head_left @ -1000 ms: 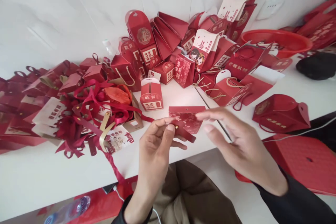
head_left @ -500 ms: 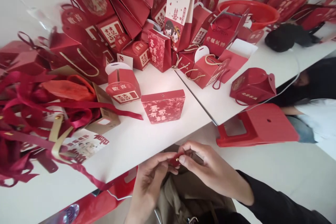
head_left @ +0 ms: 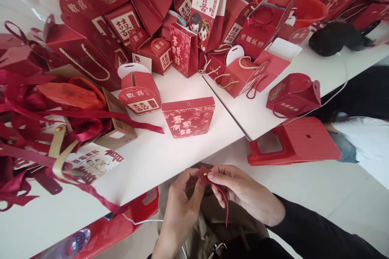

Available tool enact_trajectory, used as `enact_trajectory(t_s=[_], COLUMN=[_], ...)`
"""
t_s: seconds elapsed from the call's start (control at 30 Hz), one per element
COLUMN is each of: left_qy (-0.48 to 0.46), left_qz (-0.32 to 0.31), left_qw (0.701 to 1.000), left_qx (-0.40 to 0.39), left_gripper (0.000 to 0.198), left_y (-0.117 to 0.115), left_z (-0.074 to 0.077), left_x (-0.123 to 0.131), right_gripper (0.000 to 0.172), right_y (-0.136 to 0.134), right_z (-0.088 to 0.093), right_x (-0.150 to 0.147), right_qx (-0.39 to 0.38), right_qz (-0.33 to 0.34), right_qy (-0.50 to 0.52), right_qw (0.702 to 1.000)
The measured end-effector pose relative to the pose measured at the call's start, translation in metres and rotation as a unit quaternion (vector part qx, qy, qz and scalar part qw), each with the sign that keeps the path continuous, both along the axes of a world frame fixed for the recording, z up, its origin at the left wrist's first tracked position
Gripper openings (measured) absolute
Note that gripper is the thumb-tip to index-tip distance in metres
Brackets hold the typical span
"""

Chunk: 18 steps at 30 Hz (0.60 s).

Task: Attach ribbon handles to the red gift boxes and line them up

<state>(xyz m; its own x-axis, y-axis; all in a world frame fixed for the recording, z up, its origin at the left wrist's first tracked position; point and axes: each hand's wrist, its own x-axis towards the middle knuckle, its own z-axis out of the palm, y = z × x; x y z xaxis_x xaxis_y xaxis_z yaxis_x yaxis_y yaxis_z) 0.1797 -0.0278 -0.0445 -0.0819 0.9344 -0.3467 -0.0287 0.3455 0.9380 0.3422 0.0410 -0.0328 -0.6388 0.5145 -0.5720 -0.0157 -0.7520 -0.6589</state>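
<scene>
Our left hand [head_left: 181,200] and right hand [head_left: 243,192] meet over our lap, both pinched narrow on a dark red strap [head_left: 201,172]. The fingertips of each close on its rounded end, where a gold stud [head_left: 204,174] sits, and its tail hangs below the right hand. Just beyond the hands a flat red box [head_left: 188,116] lies on the white table [head_left: 158,158]. Beyond the right hand stands a red stool [head_left: 299,141]; well off to the left lie tangled ribbons [head_left: 27,109].

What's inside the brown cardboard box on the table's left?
An orange plastic bag fills the top of the cardboard box, red ribbons trailing over it; anything beneath is covered. Left hand and right hand pinch a red strap.
</scene>
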Motion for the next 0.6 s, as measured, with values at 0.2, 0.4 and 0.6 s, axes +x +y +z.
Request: enact_trajectory(t_s=[0.2,0.4,0.6], left_qy=[-0.01,0.008,0.038], left_qz=[-0.022,-0.083,-0.173], left_qw=[1.0,0.994,0.98], left_qx=[-0.011,-0.072,-0.097], left_gripper=[0.027,0.026,0.032], left_y=[0.001,-0.005,-0.007], left_z=[0.003,0.0,0.011], left_x=[-0.002,-0.024,-0.029], right_gripper=[0.047,0.032,0.027], right_y=[-0.005,-0.012,-0.014], right_z=[-0.004,-0.007,-0.017], right_x=[-0.001,0.007,0.014], right_qx=[0.023,0.358,0.697], right_qz=[0.013,0.004,0.1], right_qy=[-0.021,-0.066,-0.065], right_qw=[0.999,0.931,0.707])
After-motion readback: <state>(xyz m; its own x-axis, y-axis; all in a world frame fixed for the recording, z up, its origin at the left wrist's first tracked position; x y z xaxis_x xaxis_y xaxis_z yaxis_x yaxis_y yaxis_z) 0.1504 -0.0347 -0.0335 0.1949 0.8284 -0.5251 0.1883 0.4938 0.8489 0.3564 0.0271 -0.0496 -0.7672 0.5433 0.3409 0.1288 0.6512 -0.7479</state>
